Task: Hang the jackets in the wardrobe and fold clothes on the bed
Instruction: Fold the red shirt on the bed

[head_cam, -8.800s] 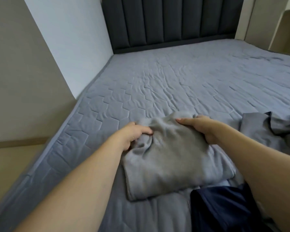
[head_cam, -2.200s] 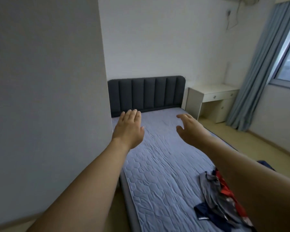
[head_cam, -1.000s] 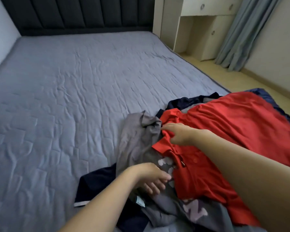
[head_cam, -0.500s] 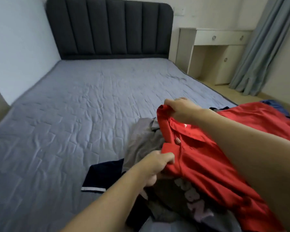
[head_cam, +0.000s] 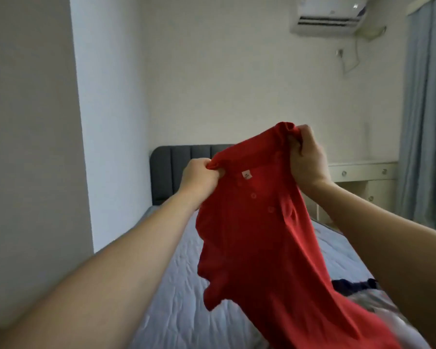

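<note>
Your left hand [head_cam: 199, 176] was clenched on a bunch of red cloth at one end of the collar, and your right hand [head_cam: 306, 157] had the other end gathered in curled fingers, a little higher. Between them hung the red polo shirt [head_cam: 257, 235], up in the air over the bed [head_cam: 184, 311], collar on top, placket buttons and a small white neck label facing you, the body draping down and to your right, where its hem ran out of view. It looked light and thoroughly limp: no stiffness anywhere, folds falling straight from your fists. So it would likely sag wherever it wasn't held, and the bunched grips would leave it twisted. You'd probably do better sliding out to the shoulder seams, one pinch each side, so it hung flat before you laid it down. Behind it sat the dark headboard [head_cam: 176, 167], and a dark blue garment [head_cam: 350, 284] lay on the mattress at lower right.
</note>
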Action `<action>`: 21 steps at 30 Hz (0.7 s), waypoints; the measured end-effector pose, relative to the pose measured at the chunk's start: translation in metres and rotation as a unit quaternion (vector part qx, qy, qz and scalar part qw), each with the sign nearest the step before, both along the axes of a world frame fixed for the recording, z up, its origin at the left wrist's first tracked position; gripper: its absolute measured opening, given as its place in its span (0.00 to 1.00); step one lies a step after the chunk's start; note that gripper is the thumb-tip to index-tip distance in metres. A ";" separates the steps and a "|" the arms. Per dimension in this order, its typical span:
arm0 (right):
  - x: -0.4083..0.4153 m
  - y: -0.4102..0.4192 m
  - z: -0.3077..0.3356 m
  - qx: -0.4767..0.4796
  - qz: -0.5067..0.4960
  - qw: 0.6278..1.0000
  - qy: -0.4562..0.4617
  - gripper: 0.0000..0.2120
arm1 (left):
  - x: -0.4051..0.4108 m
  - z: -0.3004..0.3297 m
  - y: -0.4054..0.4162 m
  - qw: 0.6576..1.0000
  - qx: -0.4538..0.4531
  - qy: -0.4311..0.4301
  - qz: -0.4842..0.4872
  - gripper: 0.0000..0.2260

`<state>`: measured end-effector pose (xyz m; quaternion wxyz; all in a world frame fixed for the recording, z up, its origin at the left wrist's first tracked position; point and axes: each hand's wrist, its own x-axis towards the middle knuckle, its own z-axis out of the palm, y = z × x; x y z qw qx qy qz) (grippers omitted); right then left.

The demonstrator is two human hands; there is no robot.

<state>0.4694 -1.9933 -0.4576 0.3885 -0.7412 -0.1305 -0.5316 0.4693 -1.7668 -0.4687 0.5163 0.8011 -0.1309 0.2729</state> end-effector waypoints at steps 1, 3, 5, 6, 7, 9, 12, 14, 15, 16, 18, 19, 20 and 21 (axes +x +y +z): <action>-0.004 0.008 0.012 0.004 -0.005 1.000 -0.016 0.04 | -0.004 0.016 0.007 0.999 -0.040 -0.019 0.000 0.08; -0.012 0.022 0.032 -0.010 -0.022 0.999 -0.045 0.05 | -0.015 0.043 0.019 0.993 -0.105 -0.061 0.005 0.08; -0.019 0.037 0.048 -0.032 -0.033 0.997 -0.069 0.07 | -0.025 0.065 0.030 0.984 -0.123 -0.122 0.040 0.09; -0.022 0.045 0.055 -0.044 -0.040 0.995 -0.078 0.08 | -0.030 0.073 0.035 0.979 -0.120 -0.154 0.063 0.09; -0.026 0.053 0.061 -0.057 -0.052 0.993 -0.083 0.09 | -0.035 0.081 0.041 0.972 -0.109 -0.189 0.089 0.09; -0.033 0.069 0.072 -0.097 -0.090 0.987 -0.093 0.11 | -0.047 0.092 0.056 0.946 -0.048 -0.279 0.160 0.11; -0.040 0.094 0.081 -0.161 -0.175 0.964 -0.122 0.13 | -0.062 0.102 0.078 0.845 0.167 -0.421 0.285 0.09; -0.040 0.110 0.080 -0.188 -0.220 0.947 -0.140 0.14 | -0.065 0.105 0.091 0.786 0.256 -0.458 0.327 0.11; -0.038 0.119 0.078 -0.196 -0.225 0.944 -0.137 0.15 | -0.064 0.105 0.098 0.771 0.278 -0.460 0.341 0.12; -0.034 0.126 0.073 -0.201 -0.222 0.946 -0.125 0.16 | -0.061 0.103 0.105 0.764 0.292 -0.453 0.354 0.12; -0.022 0.140 0.059 -0.209 -0.207 0.952 -0.084 0.16 | -0.050 0.092 0.120 0.761 0.322 -0.421 0.373 0.13; -0.014 0.147 0.049 -0.211 -0.200 0.955 -0.062 0.16 | -0.041 0.083 0.129 0.761 0.338 -0.402 0.380 0.14; -0.005 0.154 0.037 -0.213 -0.195 0.956 -0.045 0.16 | -0.031 0.071 0.138 0.763 0.351 -0.382 0.386 0.15; 0.006 0.161 0.023 -0.214 -0.192 0.957 -0.033 0.16 | -0.019 0.057 0.147 0.766 0.364 -0.360 0.389 0.15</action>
